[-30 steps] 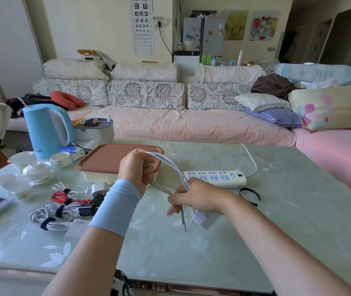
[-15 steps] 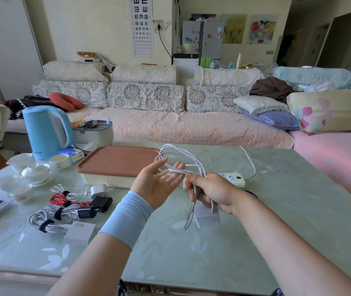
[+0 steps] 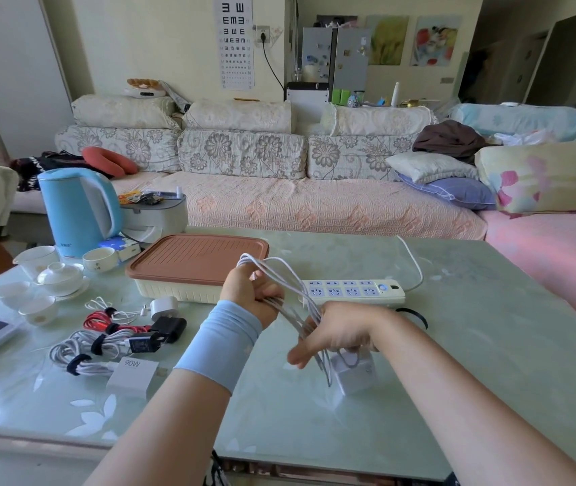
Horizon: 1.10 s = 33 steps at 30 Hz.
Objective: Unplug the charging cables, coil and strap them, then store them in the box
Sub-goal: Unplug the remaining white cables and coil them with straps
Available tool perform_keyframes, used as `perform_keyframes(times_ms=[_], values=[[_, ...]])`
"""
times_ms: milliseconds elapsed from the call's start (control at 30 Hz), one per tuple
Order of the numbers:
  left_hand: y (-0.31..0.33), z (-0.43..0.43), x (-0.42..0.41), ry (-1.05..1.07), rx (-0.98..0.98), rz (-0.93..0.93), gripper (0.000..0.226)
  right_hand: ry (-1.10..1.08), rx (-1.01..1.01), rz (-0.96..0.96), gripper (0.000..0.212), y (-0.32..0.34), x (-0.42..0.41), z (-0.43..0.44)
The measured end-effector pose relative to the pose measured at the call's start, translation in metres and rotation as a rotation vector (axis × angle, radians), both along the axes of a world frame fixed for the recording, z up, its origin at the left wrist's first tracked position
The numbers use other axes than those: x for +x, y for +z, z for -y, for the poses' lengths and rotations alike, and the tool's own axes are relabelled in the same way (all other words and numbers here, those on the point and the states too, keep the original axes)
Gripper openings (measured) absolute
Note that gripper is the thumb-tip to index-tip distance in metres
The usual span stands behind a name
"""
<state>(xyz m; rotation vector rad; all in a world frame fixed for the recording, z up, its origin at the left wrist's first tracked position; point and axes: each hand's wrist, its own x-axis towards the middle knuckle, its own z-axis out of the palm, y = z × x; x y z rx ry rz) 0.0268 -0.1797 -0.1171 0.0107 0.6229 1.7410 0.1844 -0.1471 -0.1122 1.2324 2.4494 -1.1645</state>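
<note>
Both hands hold a thin white cable (image 3: 281, 275) at frame centre: left hand (image 3: 251, 292) grips the loops, right hand (image 3: 335, 340) pinches the dangling strands.

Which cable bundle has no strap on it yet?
The white cable looped between the left hand and right hand. The red bundle and white bundles lying left of it each wear black straps.

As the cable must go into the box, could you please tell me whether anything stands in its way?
The brown lid sits closed on the box, so it must come off first. Otherwise nothing visible lies between the box and the white cable, which the left hand and right hand hold in front of it.
</note>
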Motion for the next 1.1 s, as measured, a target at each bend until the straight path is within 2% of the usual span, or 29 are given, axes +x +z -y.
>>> perform_keyframes(times_ms=[133,233,300,367,400,500,533,600,667,733,767,833,933,967,1100], values=[[0.004,0.001,-0.015,0.031,0.0,0.112,0.039,0.043,0.048,0.019,0.04,-0.009,-0.002,-0.001],[0.006,0.005,-0.022,0.013,0.037,0.071,0.044,0.031,0.02,-0.134,0.029,-0.01,-0.001,-0.001],[0.007,0.006,-0.02,0.023,0.055,-0.025,0.048,0.051,-0.022,-0.184,0.021,-0.008,0.001,-0.001],[0.007,0.007,-0.019,0.042,0.01,-0.181,0.054,0.086,-0.075,-0.237,0.021,-0.008,0.005,-0.003],[0.005,0.007,-0.021,0.044,-0.031,-0.276,0.05,0.106,-0.113,-0.274,0.023,-0.01,0.007,-0.004],[-0.002,0.008,-0.03,0.0,-0.191,-0.66,0.012,0.085,-0.17,-0.399,0.028,-0.016,0.009,-0.008],[-0.005,0.009,-0.033,-0.035,-0.244,-0.801,0.011,0.053,-0.164,-0.426,0.029,-0.018,0.01,-0.01],[-0.009,0.013,-0.041,-0.143,-0.337,-1.06,0.04,-0.022,-0.214,-0.461,0.026,-0.019,0.012,-0.014],[-0.008,0.021,-0.043,-0.259,-0.382,-1.313,0.077,-0.031,-0.287,-0.433,0.02,-0.019,0.015,-0.018],[-0.005,0.028,-0.045,-0.231,-0.388,-1.556,0.12,-0.002,-0.292,-0.36,0.021,-0.017,0.018,-0.019],[-0.003,0.031,-0.047,-0.179,-0.346,-1.647,0.13,-0.004,-0.281,-0.321,0.022,-0.016,0.018,-0.019],[0.002,0.036,-0.051,-0.158,-0.122,-1.784,0.13,-0.032,-0.243,-0.246,0.022,-0.015,0.019,-0.019],[0.009,0.045,-0.049,-0.51,0.179,-1.854,0.118,-0.056,-0.198,-0.161,0.022,-0.014,0.021,-0.021],[0.011,0.046,-0.044,-0.565,0.202,-1.865,0.114,-0.056,-0.186,-0.139,0.023,-0.014,0.021,-0.022],[0.002,0.03,-0.011,-0.379,0.107,-2.069,0.111,0.019,-0.261,-0.164,0.019,-0.01,0.021,-0.019]])
